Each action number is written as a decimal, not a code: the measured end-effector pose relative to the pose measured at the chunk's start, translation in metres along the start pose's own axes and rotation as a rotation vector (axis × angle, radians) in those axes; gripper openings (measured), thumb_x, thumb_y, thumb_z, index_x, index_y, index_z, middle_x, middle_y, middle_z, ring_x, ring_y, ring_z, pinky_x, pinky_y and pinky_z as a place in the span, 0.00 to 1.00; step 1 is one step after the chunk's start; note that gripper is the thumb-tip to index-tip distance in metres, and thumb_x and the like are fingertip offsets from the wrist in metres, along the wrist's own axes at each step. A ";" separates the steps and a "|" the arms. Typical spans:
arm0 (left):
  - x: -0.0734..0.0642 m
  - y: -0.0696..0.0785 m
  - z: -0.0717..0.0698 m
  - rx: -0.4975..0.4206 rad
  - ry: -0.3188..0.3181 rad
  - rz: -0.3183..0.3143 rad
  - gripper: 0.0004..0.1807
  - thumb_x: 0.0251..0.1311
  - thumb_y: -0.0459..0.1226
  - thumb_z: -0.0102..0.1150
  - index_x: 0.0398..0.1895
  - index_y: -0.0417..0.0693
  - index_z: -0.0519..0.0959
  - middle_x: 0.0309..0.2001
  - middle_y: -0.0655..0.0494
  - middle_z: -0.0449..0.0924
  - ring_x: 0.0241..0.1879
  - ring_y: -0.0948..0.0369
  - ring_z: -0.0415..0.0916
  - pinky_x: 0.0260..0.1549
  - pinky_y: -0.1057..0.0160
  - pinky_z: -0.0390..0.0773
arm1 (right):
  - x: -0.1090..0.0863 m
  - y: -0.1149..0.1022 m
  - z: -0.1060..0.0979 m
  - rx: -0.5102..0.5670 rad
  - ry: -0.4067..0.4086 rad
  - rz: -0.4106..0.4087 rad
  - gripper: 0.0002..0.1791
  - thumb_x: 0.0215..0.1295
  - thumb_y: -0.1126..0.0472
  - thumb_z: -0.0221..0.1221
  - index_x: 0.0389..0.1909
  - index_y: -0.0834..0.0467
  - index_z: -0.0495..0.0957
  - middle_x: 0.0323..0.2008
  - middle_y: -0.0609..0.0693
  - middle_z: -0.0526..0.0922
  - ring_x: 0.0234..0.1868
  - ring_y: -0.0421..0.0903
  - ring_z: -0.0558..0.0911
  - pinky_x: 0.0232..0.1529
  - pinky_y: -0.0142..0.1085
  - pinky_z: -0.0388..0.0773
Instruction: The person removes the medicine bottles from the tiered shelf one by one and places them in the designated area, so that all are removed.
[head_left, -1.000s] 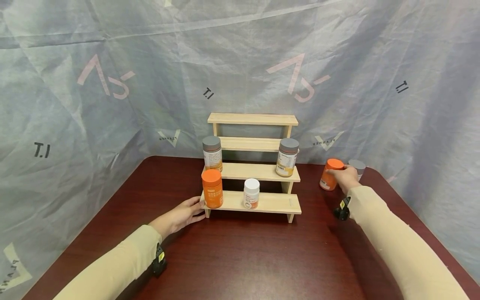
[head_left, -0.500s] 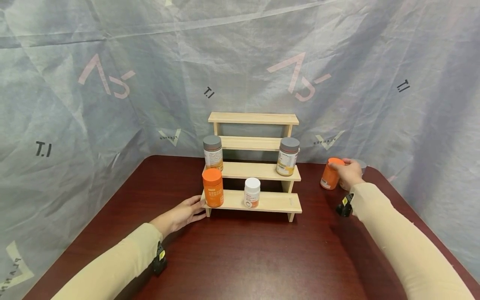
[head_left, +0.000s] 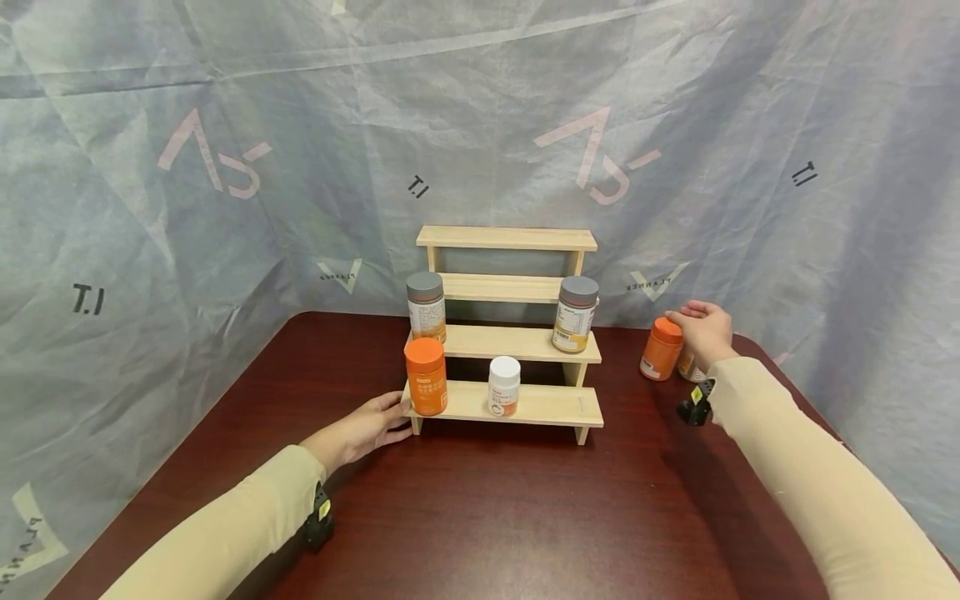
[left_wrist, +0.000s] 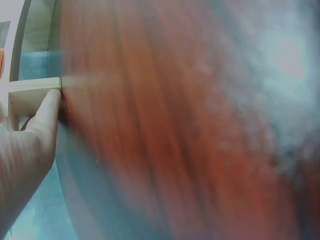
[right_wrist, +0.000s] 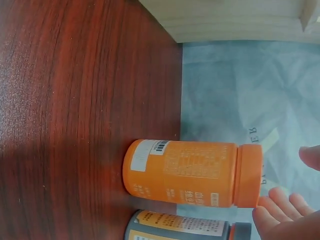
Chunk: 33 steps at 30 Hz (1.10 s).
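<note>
My left hand [head_left: 367, 429] holds the left end of the lowest step of a pale wooden tiered rack [head_left: 555, 402]. In the left wrist view its extended digit presses against the edge of that step [left_wrist: 35, 87]. At the right, my right hand [head_left: 707, 332] hovers with loosely spread fingers by the orange lid of an upright orange jar [head_left: 657, 357]. The right wrist view shows the fingertips [right_wrist: 267, 212] right at the lid's edge, not wrapped round it. Close beside that jar stands a grey-lidded jar [right_wrist: 175, 231], mostly hidden behind the hand in the head view.
On the lowest step stand another orange jar [head_left: 426, 379] at the left and a small white bottle [head_left: 503, 387]. Two grey-lidded jars, one left [head_left: 426, 312] and one right [head_left: 575, 317], sit on the second step. A grey cloth [head_left: 480, 150] hangs behind the dark red table [head_left: 510, 508].
My right hand has let go of the right orange jar, moving up and slightly right from it. That jar stays in about the same place. My left hand stays at the rack.
</note>
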<state>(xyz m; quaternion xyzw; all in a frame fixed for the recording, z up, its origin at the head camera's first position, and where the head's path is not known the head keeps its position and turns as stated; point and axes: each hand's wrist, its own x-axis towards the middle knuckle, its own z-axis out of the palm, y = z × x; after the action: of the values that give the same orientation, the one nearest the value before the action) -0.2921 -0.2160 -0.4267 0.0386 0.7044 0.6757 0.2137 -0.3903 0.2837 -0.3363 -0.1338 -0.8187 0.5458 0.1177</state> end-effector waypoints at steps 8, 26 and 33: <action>-0.002 0.003 0.000 -0.029 -0.024 -0.004 0.30 0.77 0.39 0.38 0.75 0.37 0.47 0.73 0.34 0.52 0.73 0.42 0.52 0.70 0.46 0.62 | -0.006 -0.006 -0.005 0.063 -0.036 -0.006 0.36 0.68 0.54 0.58 0.73 0.62 0.57 0.43 0.37 0.71 0.46 0.32 0.72 0.66 0.40 0.72; -0.004 0.004 0.001 -0.016 -0.035 0.013 0.30 0.77 0.39 0.37 0.75 0.35 0.46 0.72 0.33 0.53 0.73 0.41 0.51 0.70 0.45 0.61 | -0.027 -0.016 -0.007 -0.019 -0.210 -0.087 0.41 0.68 0.46 0.57 0.74 0.61 0.53 0.69 0.61 0.65 0.70 0.57 0.64 0.70 0.50 0.66; -0.004 0.004 0.001 -0.015 -0.036 0.012 0.31 0.77 0.40 0.38 0.75 0.35 0.45 0.73 0.33 0.52 0.73 0.41 0.51 0.70 0.45 0.61 | -0.041 -0.026 0.001 -0.002 -0.285 -0.126 0.46 0.65 0.42 0.59 0.75 0.60 0.52 0.72 0.62 0.61 0.71 0.58 0.62 0.71 0.52 0.62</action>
<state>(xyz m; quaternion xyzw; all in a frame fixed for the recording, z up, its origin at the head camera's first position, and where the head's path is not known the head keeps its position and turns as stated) -0.2895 -0.2162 -0.4221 0.0532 0.6951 0.6815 0.2228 -0.3549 0.2591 -0.3149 -0.0033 -0.8346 0.5498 0.0342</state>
